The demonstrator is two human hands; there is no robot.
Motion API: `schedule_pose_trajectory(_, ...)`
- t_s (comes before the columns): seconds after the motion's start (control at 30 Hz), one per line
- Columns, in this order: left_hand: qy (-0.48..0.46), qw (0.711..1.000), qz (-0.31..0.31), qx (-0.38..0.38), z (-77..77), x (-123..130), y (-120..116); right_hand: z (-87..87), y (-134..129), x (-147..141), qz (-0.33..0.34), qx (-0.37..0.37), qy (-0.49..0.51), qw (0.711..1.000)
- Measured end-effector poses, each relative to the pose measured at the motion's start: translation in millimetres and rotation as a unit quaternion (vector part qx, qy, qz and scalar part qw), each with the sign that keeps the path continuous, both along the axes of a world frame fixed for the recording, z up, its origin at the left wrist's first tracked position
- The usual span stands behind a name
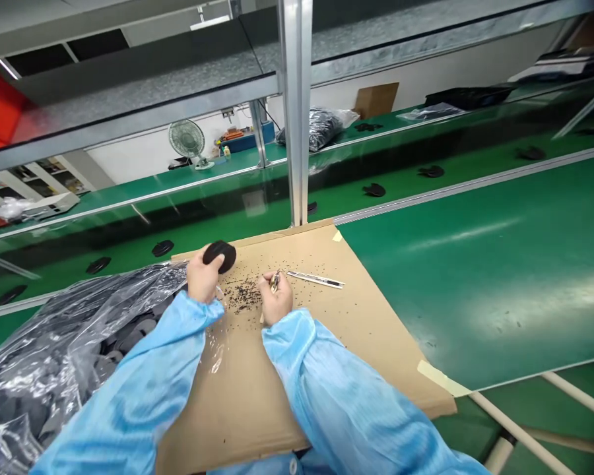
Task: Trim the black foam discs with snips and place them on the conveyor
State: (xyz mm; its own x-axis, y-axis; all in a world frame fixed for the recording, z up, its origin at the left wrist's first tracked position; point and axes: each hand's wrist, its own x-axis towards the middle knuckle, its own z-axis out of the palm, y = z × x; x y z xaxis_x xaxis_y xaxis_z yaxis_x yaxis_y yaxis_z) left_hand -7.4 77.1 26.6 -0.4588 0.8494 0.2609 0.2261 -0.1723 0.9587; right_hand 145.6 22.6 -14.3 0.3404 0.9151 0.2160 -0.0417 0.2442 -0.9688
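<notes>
My left hand (204, 277) is closed on a round black foam-like disc (220, 256), thumb across its face, held above the far part of a brown cardboard sheet (247, 402). My right hand (276, 300) is closed around a small brass-coloured metal tool (275, 282) with its tip pointing up; the fingers hide most of it, so its kind is unclear. Between and below the hands lie many tiny black bits (245, 295), scattered over the cardboard. A slim silvery cutter-like tool (315, 280) rests just right of my right hand.
At the left, a large clear plastic bag (54, 336) holds many dark discs, close to my left sleeve. Behind the cardboard, a green conveyor belt (267, 218) carries several black pieces. A metal post (295, 112) rises at the far edge. Tape (440, 377) holds the cardboard's right corner.
</notes>
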Motion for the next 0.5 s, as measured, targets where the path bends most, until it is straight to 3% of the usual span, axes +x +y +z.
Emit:
schedule_pose_trajectory(0.1,0.278,0.960,0.036,0.015,17.8,-3.6,51.8,-1.5,0.6,-2.8,0.005,-0.005,0.007,1.000)
schedule_pose_trajectory(0.2,0.416,0.909,0.005,-0.020,24.3,11.4,100.4,-4.3,2.0,-4.7,0.000,-0.023,0.038,0.999)
schedule_pose_trajectory(0.33,0.415,0.901,-0.065,-0.109,13.0,61.6,156.4,-9.2,3.8,-9.4,-0.023,-0.047,0.094,0.994)
schedule_pose_trajectory(0.5,0.322,0.931,-0.141,-0.096,-7.5,131.4,217.3,-8.3,-1.1,-15.8,-0.046,-0.090,0.165,0.981)
